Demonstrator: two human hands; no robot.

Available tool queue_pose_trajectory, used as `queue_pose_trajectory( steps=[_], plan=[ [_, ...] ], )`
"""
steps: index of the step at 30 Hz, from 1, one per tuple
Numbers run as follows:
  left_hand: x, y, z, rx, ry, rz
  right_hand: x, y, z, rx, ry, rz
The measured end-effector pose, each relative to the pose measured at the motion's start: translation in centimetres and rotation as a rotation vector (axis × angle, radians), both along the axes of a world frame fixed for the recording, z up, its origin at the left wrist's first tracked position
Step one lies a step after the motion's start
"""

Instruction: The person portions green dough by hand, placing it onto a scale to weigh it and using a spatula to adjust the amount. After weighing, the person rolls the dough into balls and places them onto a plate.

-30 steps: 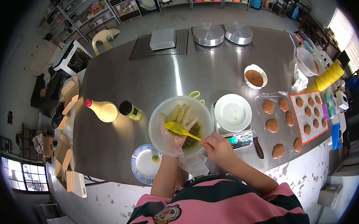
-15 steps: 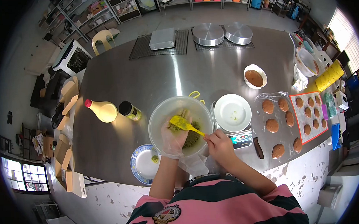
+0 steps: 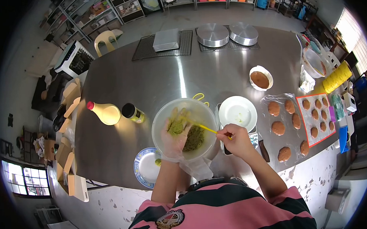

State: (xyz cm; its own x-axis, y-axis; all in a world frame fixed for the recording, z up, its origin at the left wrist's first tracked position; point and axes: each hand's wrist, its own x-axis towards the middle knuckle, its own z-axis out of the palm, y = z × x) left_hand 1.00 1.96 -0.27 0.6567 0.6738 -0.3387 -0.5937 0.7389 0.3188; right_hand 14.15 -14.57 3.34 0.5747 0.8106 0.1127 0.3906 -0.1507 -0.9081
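My left hand (image 3: pixel 171 143), in a clear plastic glove, is palm up inside a translucent mixing bowl (image 3: pixel 156 132). A clump of green mixture (image 3: pixel 176 127) rests in its palm. My right hand (image 3: pixel 238 139) grips the handle of a yellow spatula (image 3: pixel 205 127), whose head is blurred near the left fingers. More green mixture (image 3: pixel 194 139) lies in the bowl's bottom. To the right, a white plate (image 3: pixel 237 112) with green crumbs sits on a digital scale (image 3: pixel 254 141), partly covered by my right hand. A blue-rimmed plate (image 3: pixel 139 177) at lower left carries a small green lump.
A knife (image 3: pixel 264 151) lies beside the scale. Several brown rounds (image 3: pixel 278 128) rest on plastic film and a red-edged mat (image 3: pixel 318 139). A yellow bottle (image 3: pixel 106 114) and a black-capped jar (image 3: pixel 133 113) stand left; a bowl of brown mixture (image 3: pixel 260 79) is behind.
My right hand has moved right and slightly up with the spatula, drawing its head off the left palm. The clump in my left palm now shows more fully.
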Motion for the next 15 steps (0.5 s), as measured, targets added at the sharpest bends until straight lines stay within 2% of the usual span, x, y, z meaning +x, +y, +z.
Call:
queue_pose_trajectory(
  steps=[1,4,6,9,15],
  plan=[
    [0.0,0.2,-0.1,0.075,-0.031,-0.054,-0.1,0.1,-0.1,0.001,-0.001,0.002],
    [-0.1,0.3,-0.3,0.07,-0.129,-0.138,-1.1,0.5,-0.6,0.01,-0.069,-0.077],
    [0.3,0.1,-0.4,0.049,-0.144,-0.123,-1.9,0.5,-0.9,0.045,-0.201,-0.006],
    [0.5,0.1,-0.5,0.027,-0.149,-0.075,-2.6,0.0,-0.4,0.032,-0.205,0.05],
    [0.8,-0.1,0.0,0.04,-0.267,-0.032,-1.9,0.3,-2.0,0.05,-0.005,-0.036]
  ],
)
